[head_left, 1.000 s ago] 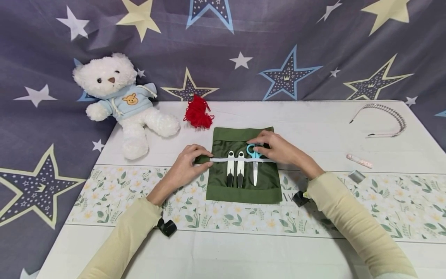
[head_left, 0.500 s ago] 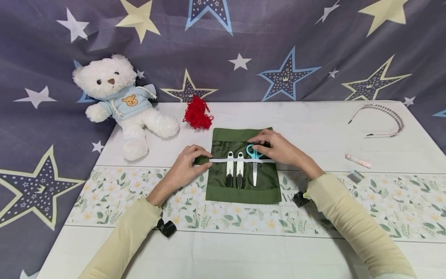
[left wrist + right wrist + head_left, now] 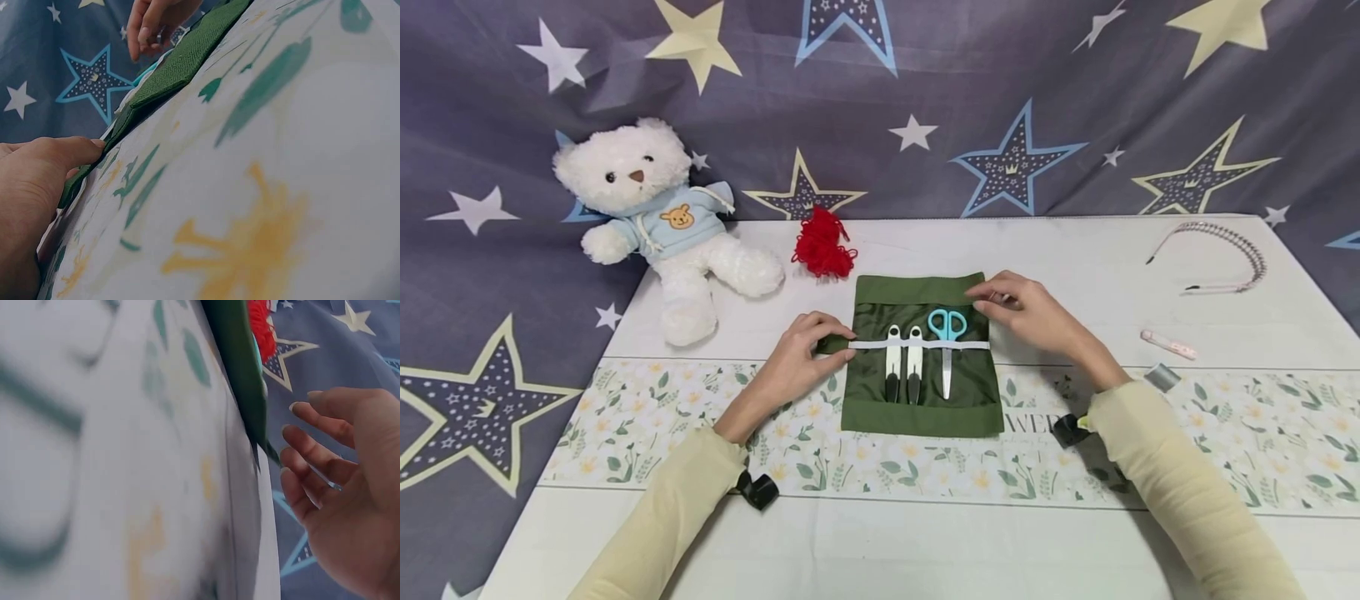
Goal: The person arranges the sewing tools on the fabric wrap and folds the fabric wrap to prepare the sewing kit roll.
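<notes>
Left hand (image 3: 801,354) pinched green pouch (image 3: 880,421) by left edge, apparently for steadiness | right hand (image 3: 1030,312) loosely spread near far-right corner | band (image 3: 871,344) restrained scissors (image 3: 947,371).

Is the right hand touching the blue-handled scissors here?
Apart. The head view shows part of the green cloth holder visible between the right hand and the scissors.

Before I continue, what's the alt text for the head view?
The left hand pinches a rectangular green fabric pouch at its left edge; a narrow white strap holds two slim white-and-black tools and blue-handled metal scissors. The empty right hand is by its upper right corner.
</notes>
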Demonstrator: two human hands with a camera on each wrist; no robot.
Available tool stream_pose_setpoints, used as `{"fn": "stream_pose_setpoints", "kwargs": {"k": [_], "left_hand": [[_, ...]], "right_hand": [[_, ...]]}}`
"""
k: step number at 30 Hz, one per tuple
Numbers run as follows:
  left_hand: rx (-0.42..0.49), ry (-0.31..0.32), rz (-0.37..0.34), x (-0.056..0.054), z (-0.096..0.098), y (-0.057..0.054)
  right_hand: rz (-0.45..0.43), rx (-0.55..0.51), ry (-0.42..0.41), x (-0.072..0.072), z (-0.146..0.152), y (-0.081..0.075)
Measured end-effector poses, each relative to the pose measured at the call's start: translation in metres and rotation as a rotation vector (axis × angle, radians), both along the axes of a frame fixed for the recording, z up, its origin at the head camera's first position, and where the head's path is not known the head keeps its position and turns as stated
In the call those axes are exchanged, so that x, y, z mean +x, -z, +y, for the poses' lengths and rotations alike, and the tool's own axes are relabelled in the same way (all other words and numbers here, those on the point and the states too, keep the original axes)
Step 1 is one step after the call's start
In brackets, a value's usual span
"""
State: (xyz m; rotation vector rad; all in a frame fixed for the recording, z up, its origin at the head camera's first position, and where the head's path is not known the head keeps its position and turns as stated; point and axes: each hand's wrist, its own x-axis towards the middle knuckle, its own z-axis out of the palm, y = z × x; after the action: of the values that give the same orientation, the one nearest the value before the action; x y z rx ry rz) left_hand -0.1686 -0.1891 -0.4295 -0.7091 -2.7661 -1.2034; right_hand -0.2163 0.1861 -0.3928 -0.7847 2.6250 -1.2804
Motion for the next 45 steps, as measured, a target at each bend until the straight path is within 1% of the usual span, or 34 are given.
{"fn": "stream_pose_setpoints", "kwargs": {"k": [6,11,15,19,21,25,29,32,39,45], "left_hand": [[0.001,-0.003,0.001,0.0,-0.001,0.0],[0.003,0.001,0.001,0.001,0.0,0.0],[0.001,0.002,0.004,0.0,0.0,-0.001],[-0.002,0.002,0.005,0.0,0.0,0.0],[-0.002,0.001,0.004,0.0,0.0,0.0],[0.001,0.0,0.004,0.0,0.0,0.0],[0.002,0.0,0.006,0.0,0.0,0.0],[0.001,-0.001,0.009,0.0,0.0,0.0],[-0.001,0.005,0.01,-0.001,0.001,0.001],[-0.001,0.002,0.007,-0.001,0.0,0.001]], "right_hand": [[0.059,0.007,0.07,0.005,0.024,-0.006],[0.095,0.016,0.124,0.012,0.051,-0.011],[0.143,0.011,0.163,0.019,0.076,-0.01],[0.177,0.025,0.22,0.026,0.1,-0.008],[0.174,0.041,0.249,0.03,0.111,-0.007],[0.132,0.071,0.329,0.04,0.131,-0.007],[0.114,0.068,0.4,0.049,0.15,-0.005],[0.112,0.061,0.428,0.054,0.163,-0.001],[0.082,0.097,0.448,0.065,0.184,0.005],[0.048,0.174,0.53,0.074,0.192,0.007]]}}
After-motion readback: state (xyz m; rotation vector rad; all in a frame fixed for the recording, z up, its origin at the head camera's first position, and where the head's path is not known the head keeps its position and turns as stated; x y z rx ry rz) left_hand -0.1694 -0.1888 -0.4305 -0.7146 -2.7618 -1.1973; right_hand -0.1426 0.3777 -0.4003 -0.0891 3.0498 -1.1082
